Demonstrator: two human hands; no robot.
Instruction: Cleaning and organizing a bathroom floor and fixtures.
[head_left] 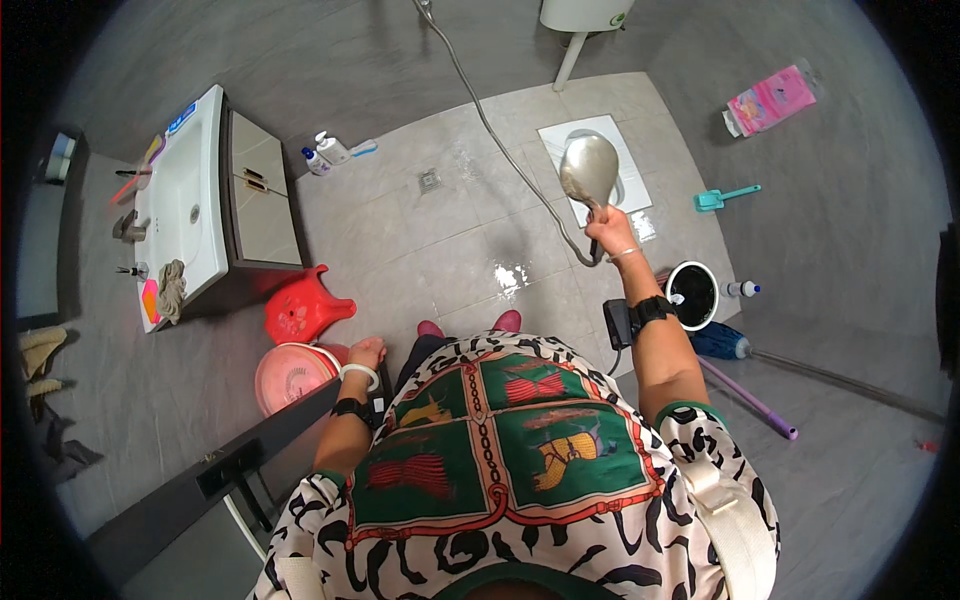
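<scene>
My right hand point(612, 232) is wrapped round the handle of a large silver-coloured shower head point(590, 165), held out over the white squat toilet point(634, 180). From the handle's lower end a grey hose point(484, 118) curves up to the far wall. My left hand point(367, 353) hangs low at my left side with its fingers curled in, and nothing shows in it. Nearest to it are a pink plastic basin point(290, 380) and a red plastic stool point(300, 308). Wet, shiny patches lie on the tiled floor point(455, 265).
A washbasin point(185, 225) on a cabinet point(262, 195) lines the left wall. Bottles point(330, 148) and a brush point(364, 147) stand at the far wall. On the right are a bin point(692, 293), a blue mop point(722, 342), a purple stick point(750, 400) and a teal scoop point(712, 200).
</scene>
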